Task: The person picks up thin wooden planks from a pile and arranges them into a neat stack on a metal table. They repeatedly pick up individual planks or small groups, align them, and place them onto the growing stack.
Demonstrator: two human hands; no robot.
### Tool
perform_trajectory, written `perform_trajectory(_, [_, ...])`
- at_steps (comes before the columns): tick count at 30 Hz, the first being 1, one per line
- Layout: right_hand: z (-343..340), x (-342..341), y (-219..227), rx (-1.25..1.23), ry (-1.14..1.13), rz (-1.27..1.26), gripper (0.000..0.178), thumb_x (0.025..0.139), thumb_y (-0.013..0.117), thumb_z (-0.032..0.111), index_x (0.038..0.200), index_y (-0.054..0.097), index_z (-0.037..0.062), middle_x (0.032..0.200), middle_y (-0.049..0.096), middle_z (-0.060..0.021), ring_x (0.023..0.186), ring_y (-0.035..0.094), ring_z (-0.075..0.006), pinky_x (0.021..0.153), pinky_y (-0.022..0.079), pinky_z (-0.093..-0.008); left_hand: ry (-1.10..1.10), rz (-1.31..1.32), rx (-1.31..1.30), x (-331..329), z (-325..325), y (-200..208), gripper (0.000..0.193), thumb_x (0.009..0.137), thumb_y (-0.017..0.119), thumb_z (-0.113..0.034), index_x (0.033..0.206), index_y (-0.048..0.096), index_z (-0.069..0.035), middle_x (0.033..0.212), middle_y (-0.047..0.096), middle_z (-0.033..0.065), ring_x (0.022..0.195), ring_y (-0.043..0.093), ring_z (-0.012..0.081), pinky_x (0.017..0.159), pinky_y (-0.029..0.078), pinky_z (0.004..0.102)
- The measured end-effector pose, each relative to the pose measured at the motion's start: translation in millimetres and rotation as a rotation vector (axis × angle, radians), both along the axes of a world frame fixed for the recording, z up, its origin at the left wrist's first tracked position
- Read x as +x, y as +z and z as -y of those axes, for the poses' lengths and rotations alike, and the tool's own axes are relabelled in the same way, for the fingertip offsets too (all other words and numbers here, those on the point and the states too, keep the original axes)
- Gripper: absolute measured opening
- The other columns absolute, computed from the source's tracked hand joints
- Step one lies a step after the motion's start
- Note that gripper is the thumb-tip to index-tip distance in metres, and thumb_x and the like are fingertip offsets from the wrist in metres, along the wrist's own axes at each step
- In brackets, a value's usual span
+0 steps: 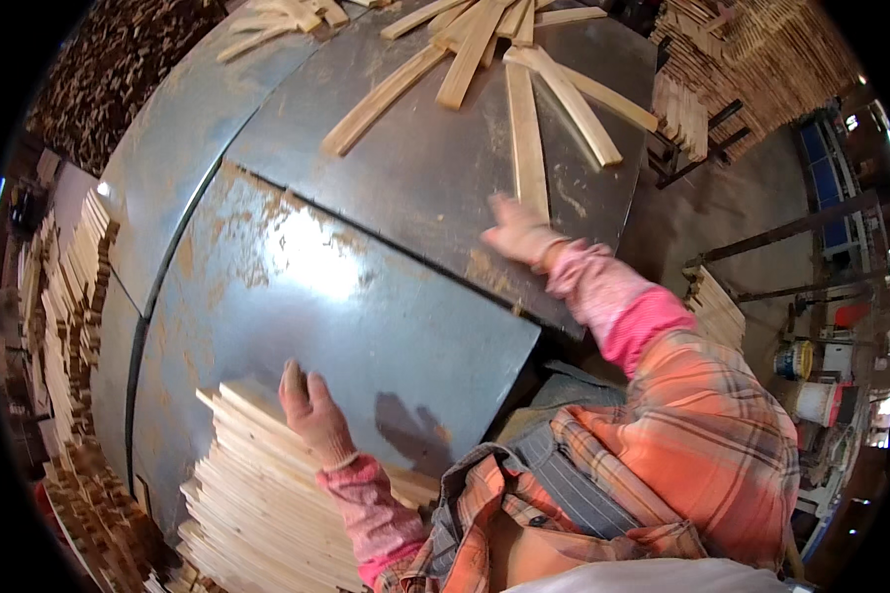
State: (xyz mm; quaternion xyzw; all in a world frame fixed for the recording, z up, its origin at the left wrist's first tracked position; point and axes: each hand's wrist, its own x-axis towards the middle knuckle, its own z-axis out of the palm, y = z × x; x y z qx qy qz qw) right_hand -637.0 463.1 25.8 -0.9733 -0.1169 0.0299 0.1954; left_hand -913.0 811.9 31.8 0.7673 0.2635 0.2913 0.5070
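Note:
Beside a stack of pale wooden strips (pixel 257 484) at the lower left, my left hand (pixel 314 413) is raised with its fingers apart. Nothing shows in its grasp, and its shadow falls on the metal table. Farther out, my right hand (pixel 526 235) reaches over the table at the near end of a long wooden slat (pixel 527 138). That hand is smeared by motion, and I cannot tell whether it grips the slat. More slats (pixel 470 54) lie fanned out and overlapping at the far side. Both wrists have pink sleeve cuffs.
The metal tabletop (pixel 366 287) has a dark gap between its panels and patches of sawdust. Another small pile of slats (pixel 277 20) sits at the far left. Stacked wood (pixel 74 287) stands along the left; stacked slats (pixel 682 119) and buckets (pixel 816 403) stand right.

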Motion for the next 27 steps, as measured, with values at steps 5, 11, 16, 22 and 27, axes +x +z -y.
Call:
perform_trajectory(5, [170,131,40,-0.236,-0.462,-0.104,0.074,0.08,0.084,0.042,0.135,0.053,0.0014,0.133,0.064,-0.0242,0.124,0.064,-0.0398,0.104,0.052,-0.0466,-0.203,-0.085,-0.082,164,74,-10,0.039,0.096,0.069,-0.006,0.133,0.064,0.003,0.12,0.063,0.0076,0.1,0.061,0.0146,0.092,0.05,0.0274])
perform_trajectory(11, [239,268,29,-0.296,-0.438,-0.171,0.097,0.073,0.086,0.043,0.147,0.039,0.0005,0.135,0.061,-0.025,0.125,0.063,-0.0394,0.105,0.051,-0.0467,-0.264,-0.348,0.423,402,196,10,0.078,0.085,0.076,-0.041,0.147,0.05,-0.001,0.14,0.058,0.0267,0.129,0.057,0.043,0.11,0.045,0.0468])
perform_trajectory(16, [281,294,56,-0.469,-0.224,-0.129,0.106,0.074,0.082,0.025,0.16,0.023,0.0026,0.138,0.059,-0.0262,0.126,0.06,-0.0421,0.107,0.05,-0.0467,-0.252,-0.814,0.527,497,200,3,0.101,0.078,0.082,-0.047,0.153,0.037,0.003,0.14,0.056,0.0274,0.13,0.056,0.0429,0.108,0.047,0.0474])
perform_trajectory(22, [402,401,31,-0.437,-0.21,-0.189,0.106,0.073,0.082,0.023,0.16,0.024,0.0066,0.136,0.059,-0.0263,0.127,0.059,-0.0417,0.105,0.051,-0.0477,-0.342,-0.881,0.434,503,192,-25,0.095,0.083,0.08,-0.044,0.153,0.038,0.004,0.124,0.066,0.0198,0.111,0.067,0.0352,0.095,0.055,0.0434])
perform_trajectory(27, [363,380,28,-0.34,-0.169,-0.341,0.103,0.074,0.08,0.02,0.16,0.025,0.0015,0.125,0.066,-0.0287,0.118,0.065,-0.044,0.102,0.052,-0.0473,-0.325,-0.275,-0.974,426,206,-6,0.065,0.097,0.067,-0.043,0.14,0.05,0.003,0.11,0.067,0.0169,0.092,0.069,0.0254,0.082,0.06,0.0378])
